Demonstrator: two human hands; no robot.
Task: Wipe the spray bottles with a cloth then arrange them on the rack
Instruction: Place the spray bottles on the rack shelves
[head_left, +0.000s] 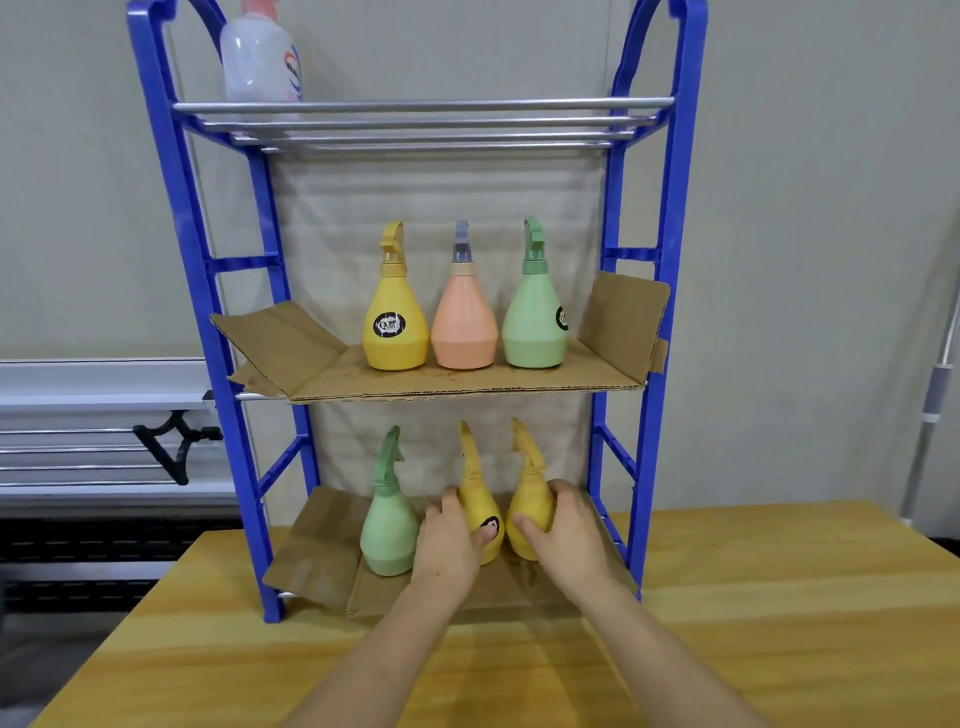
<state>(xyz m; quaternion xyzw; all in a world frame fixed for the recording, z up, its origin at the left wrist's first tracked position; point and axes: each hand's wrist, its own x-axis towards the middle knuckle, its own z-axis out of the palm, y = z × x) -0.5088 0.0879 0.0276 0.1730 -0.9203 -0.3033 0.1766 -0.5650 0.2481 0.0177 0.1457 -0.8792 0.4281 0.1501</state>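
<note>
I've got L hand (448, 540) wrapped on mid yellow bottle (480, 512), R hand (563, 525) on right yellow bottle (530, 506), prob squaring them beside green bottle (388, 530) on rack (647, 415) bottom shelf.

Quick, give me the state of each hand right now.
Left hand: grip closed around the middle yellow spray bottle on the bottom shelf.
Right hand: grip closed around the right yellow spray bottle beside it.
</note>
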